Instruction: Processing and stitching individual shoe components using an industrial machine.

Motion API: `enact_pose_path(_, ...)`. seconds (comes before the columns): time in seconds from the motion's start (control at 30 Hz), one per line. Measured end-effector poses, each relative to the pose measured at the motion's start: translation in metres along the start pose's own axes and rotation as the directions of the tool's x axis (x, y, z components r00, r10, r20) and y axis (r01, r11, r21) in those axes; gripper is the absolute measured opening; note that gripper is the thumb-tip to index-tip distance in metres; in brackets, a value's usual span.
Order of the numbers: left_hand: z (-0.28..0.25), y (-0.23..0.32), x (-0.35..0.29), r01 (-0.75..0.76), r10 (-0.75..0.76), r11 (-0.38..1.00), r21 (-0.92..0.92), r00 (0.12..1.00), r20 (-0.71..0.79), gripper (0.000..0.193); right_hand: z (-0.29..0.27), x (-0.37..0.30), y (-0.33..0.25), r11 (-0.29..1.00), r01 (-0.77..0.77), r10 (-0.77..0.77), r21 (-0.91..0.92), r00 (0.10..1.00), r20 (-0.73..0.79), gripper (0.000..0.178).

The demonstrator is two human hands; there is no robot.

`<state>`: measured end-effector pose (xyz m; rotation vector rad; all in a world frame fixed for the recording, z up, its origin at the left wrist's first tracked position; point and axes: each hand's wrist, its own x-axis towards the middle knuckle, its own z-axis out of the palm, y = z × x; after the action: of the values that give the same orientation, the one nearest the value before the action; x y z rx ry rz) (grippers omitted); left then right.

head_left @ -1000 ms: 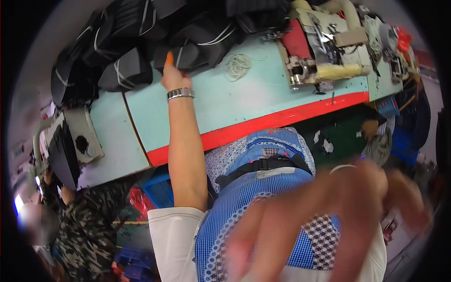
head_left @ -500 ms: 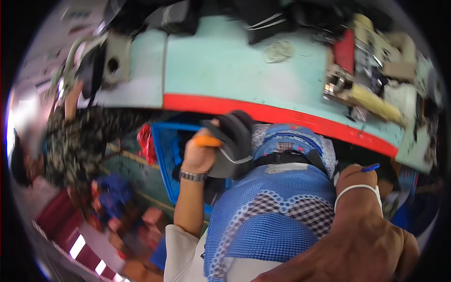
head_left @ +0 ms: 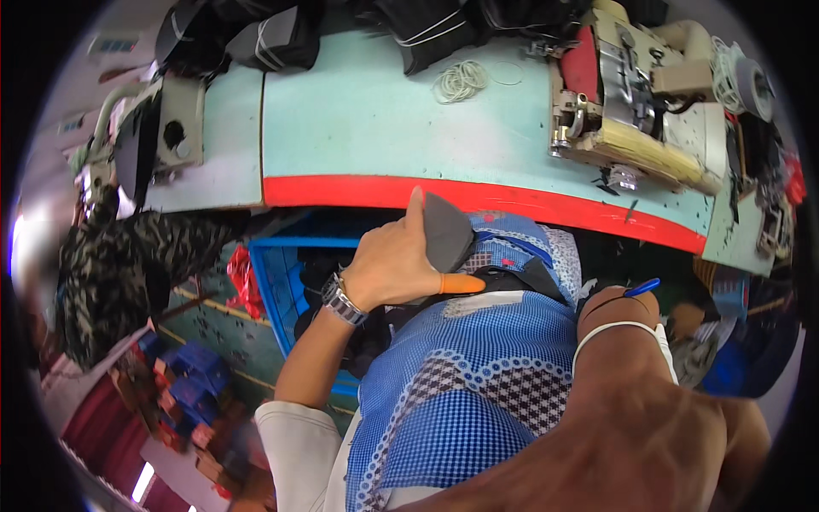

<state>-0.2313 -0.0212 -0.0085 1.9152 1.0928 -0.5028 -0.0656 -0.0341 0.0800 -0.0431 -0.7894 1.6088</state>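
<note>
My left hand (head_left: 388, 263), an orange cover on one finger, is closed round a bundle of dark grey fabric pieces (head_left: 448, 232) above my lap. Its index finger lies along the bundle's left edge. Black material (head_left: 536, 280) lies across the blue checked apron (head_left: 478, 375) beside it. Over the right side of my lap is my right hand (head_left: 616, 309), seen from its back. A white elastic band (head_left: 627, 326) circles that wrist, and a small blue item (head_left: 643, 288) shows at the fingers. The fingers themselves are mostly hidden.
Ahead is a pale green table (head_left: 367, 119) with a red front edge. Sewing machine (head_left: 631, 94) stands right; banded dark bundles (head_left: 277, 38) and loose white elastic bands (head_left: 461, 81) lie further back. A blue crate (head_left: 277, 316) stands at left, near a co-worker in camouflage (head_left: 111, 273).
My left hand has turned and come lower and slightly right, bringing the bundle against my lap. My right hand has shifted a little left. The whole view has swung slightly.
</note>
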Motion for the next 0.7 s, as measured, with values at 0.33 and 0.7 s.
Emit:
enact_pose_path(0.33,-0.022,-0.106,0.012,0.153,0.396,-0.445,-0.882,0.917,-0.040,0.058,-0.060,-0.046,0.092,0.233,-0.384,-0.115,-0.894,0.901,-0.417,0.027)
enact_pose_path(0.7,-0.029,-0.157,-0.002,0.067,0.483,-0.402,-0.913,0.863,-0.149,0.058,-0.036,0.015,0.113,0.083,0.038,-0.038,-0.996,0.999,0.034,0.016)
